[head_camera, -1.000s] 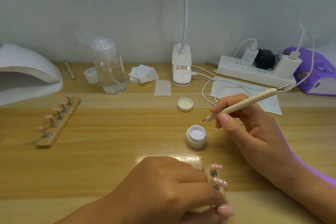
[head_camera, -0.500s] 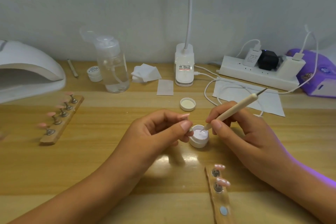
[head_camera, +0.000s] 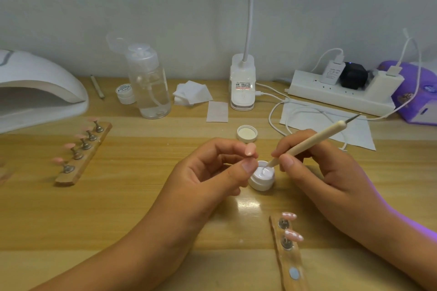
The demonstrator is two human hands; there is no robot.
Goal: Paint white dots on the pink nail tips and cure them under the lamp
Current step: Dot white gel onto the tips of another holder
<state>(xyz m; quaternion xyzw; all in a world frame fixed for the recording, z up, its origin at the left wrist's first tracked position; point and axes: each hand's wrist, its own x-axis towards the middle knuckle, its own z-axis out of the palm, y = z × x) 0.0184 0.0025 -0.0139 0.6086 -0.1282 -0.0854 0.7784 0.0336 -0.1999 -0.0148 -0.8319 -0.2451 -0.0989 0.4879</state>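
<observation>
The two pink nail tips sit on metal studs at the top end of the near wooden strip, low and right of centre on the table, between my two forearms. Both are glossy pink with small white dots along them. Below them the strip carries a bare pale-blue disc, then runs out of the bottom of the frame.

Just above the strip is the white jar, open, with white gel in it. My right hand pinches the dotting tool like a pen, its lower tip down in the gel. My left hand curls in at the jar's left side, thumb against the rim. Whether the forefinger touches the jar I cannot tell, and the thumb covers part of the rim.

The jar's lid lies upturned just behind. A far wooden strip to the left holds five more pink tips, too blurred to show any dots. Beyond it the curing lamp is cut off by the left edge.
</observation>
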